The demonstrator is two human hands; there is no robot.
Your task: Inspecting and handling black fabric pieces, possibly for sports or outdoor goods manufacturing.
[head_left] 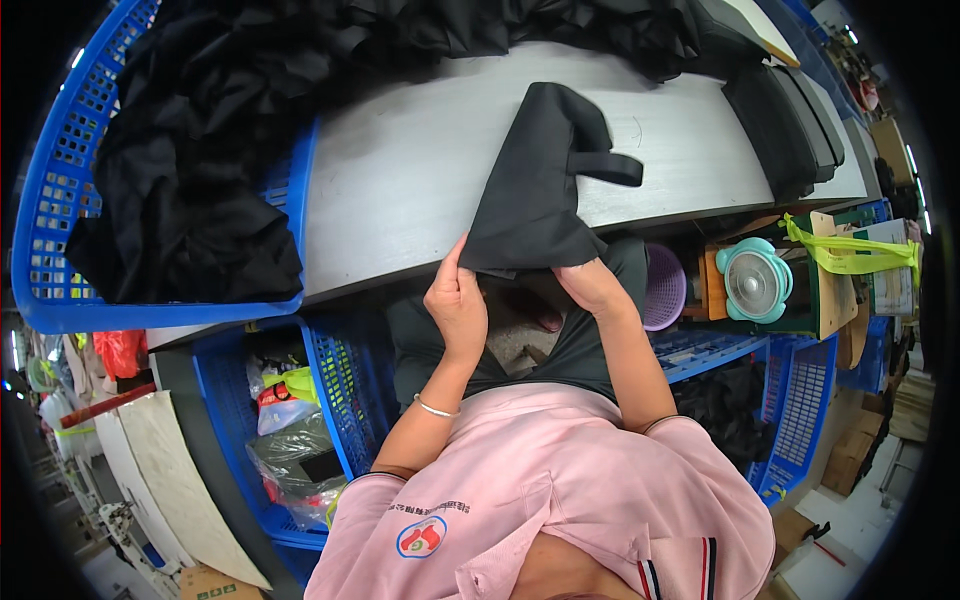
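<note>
By the left hand and right hand, a black fabric piece with a looped strap is gripped at its lower edge, partly over the pale grey tabletop; the right hand is partly hidden beneath the fabric.
</note>
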